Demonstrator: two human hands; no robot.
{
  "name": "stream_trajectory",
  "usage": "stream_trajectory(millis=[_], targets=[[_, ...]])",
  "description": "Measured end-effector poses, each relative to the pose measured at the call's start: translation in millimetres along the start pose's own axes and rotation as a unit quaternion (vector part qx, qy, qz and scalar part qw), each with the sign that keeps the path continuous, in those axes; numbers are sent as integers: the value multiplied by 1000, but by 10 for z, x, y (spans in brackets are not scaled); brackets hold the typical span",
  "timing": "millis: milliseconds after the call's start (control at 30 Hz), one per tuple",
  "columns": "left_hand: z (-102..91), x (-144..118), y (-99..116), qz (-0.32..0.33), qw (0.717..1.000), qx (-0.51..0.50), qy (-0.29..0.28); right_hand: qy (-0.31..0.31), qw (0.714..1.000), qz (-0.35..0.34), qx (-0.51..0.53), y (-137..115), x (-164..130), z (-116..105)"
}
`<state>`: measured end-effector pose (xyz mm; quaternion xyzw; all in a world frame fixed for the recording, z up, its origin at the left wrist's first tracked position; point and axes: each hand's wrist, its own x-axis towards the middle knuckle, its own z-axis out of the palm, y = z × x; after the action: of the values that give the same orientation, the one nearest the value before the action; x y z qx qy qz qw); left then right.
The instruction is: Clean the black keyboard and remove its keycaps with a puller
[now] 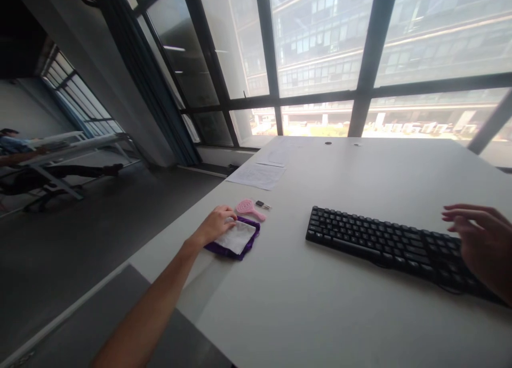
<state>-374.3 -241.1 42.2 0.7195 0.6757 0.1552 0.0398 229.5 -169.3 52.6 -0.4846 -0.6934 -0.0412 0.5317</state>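
Left hand [218,224]: grip loosely curled, fingers bent down onto the near-left edge of a white cloth [239,236]; touching, not seen to pinch or lift. Cloth lying flat on a purple pad [232,249], purple border showing around it, both at the left edge of the bench [320,304]. Fingertips hidden behind the knuckles; whether they close on the cloth cannot be told.

Right hand [482,245]: grip open, fingers spread and extended leftward, hovering over the right end of a black keyboard [384,242]; contact with the keys not clear. Hand cut off by the right frame edge, thumb not made out.

Pink brush [248,208] just beyond the cloth, handle pointing right, apart from the left hand. Small dark item [262,204] just beside the brush; too small to identify. Paper sheets [258,174] further back along the left edge. Keyboard well apart from the cloth, right end hidden under the right hand.

Another person [16,154] seated at a far table, upper left, partly cut off.
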Motion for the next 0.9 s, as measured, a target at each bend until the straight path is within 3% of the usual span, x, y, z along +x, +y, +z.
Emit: stream_trajectory(millis=[267,333,433,567,667,767,900], targets=[[-113,4,-21,8,999,-5,-33,-138,972,-158,110,-370,-136,503],[-206,-21,84,30,999,1,-25,-173,960,-177,129,-472,-181,574],[-358,-46,430,70,997,-9,-23,-235,942,-176,163,-667,-213,670],[-434,28,1106,107,990,-79,-51,-301,929,-126,172,-986,-257,828],[-327,227,1551,130,973,-162,-102,-347,913,-69,205,-1163,-337,1001],[-116,523,1836,149,937,-268,-168,-351,895,12,277,-1182,-379,1190],[174,894,2019,149,886,-384,-211,-291,892,147,315,-1023,-249,1314]])
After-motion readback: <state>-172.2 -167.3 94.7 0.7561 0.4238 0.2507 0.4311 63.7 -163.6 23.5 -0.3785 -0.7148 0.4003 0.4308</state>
